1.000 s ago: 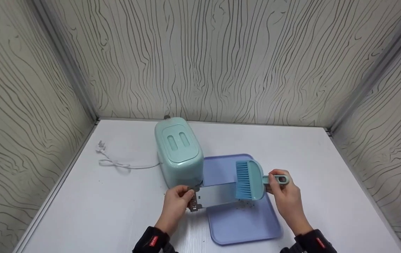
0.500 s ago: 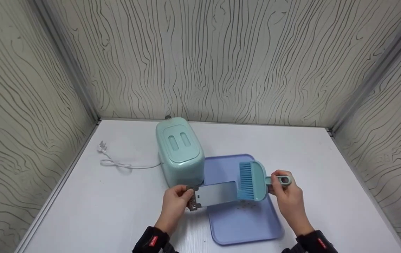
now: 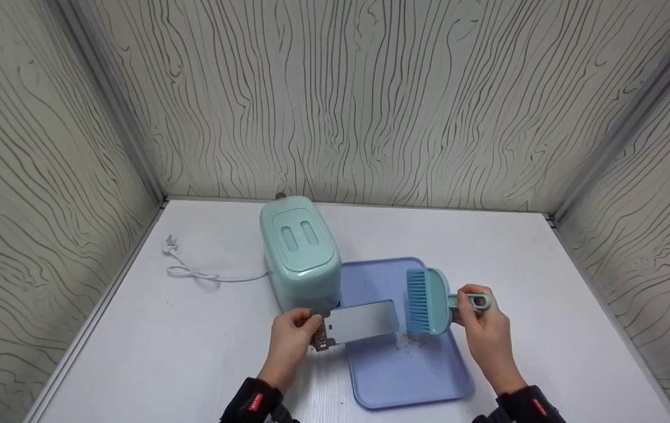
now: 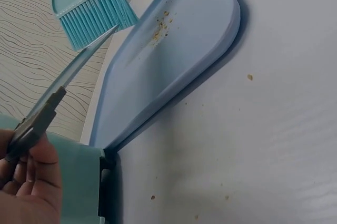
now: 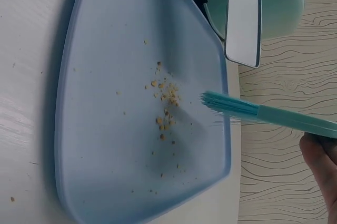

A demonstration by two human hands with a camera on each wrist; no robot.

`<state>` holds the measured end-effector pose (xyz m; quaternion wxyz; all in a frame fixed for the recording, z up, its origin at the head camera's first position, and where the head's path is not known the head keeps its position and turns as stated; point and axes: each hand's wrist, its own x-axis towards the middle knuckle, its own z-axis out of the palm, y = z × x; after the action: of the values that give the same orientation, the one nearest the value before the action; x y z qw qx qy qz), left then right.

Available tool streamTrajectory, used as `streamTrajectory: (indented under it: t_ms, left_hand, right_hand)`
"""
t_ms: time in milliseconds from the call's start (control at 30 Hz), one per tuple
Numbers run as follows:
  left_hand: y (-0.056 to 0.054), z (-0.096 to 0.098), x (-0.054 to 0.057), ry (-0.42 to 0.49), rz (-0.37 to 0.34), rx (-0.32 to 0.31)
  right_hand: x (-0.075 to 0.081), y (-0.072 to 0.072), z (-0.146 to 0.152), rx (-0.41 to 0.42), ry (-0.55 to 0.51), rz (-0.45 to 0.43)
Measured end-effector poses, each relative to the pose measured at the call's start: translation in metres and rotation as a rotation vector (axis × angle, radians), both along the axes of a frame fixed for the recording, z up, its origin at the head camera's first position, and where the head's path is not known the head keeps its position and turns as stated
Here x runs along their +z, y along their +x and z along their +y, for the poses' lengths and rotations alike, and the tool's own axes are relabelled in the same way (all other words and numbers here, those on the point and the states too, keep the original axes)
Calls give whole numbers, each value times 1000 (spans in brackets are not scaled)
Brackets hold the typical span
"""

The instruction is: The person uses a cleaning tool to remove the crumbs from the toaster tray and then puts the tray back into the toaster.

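Note:
My left hand (image 3: 289,342) pinches the dark bracketed end of a toaster crumb tray (image 3: 364,322), a flat metal plate held out over the blue-purple tray (image 3: 411,388). In my right hand (image 3: 484,335) is the handle of a teal hand brush (image 3: 437,301), its bristles pointing left. A small gap separates the bristles from the plate's free end in the head view. Below them, brown and yellow crumbs (image 5: 167,95) lie scattered on the blue tray. The mint toaster (image 3: 305,258) stands just behind my left hand.
A white power cord (image 3: 211,277) with its plug runs left from the toaster. Loose crumbs (image 4: 250,77) dot the white table (image 3: 194,352) near the tray. Wood-grain panels (image 3: 335,106) enclose the table at the back and sides.
The brush has moved right, off the plate's end, opening a gap between them. The crumb tray's free end has risen slightly. Toaster and blue tray stay put.

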<state>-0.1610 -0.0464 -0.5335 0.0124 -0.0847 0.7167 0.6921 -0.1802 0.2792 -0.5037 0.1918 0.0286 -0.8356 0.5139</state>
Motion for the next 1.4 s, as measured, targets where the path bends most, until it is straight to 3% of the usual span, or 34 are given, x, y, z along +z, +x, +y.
streamTrajectory:
  t_ms: [300, 433, 600, 900, 1167, 1400]
  left_hand:
    - [0, 1, 2, -12, -10, 10]
    - [0, 3, 3, 3, -6, 15]
    - [1, 5, 2, 10, 10, 20]
    - [1, 7, 2, -9, 3, 14]
    - [0, 10, 3, -12, 4, 17]
    - [0, 10, 4, 2, -2, 33]
  right_hand:
    - [6, 0, -2, -33, -21, 26]
    - [13, 1, -8, -17, -113, 36]
    - [27, 5, -21, 26, -238, 23]
    - [45, 17, -51, 145, -288, 7]
    - [44, 29, -76, 259, -267, -2]
    - [38, 33, -88, 306, -292, -88]
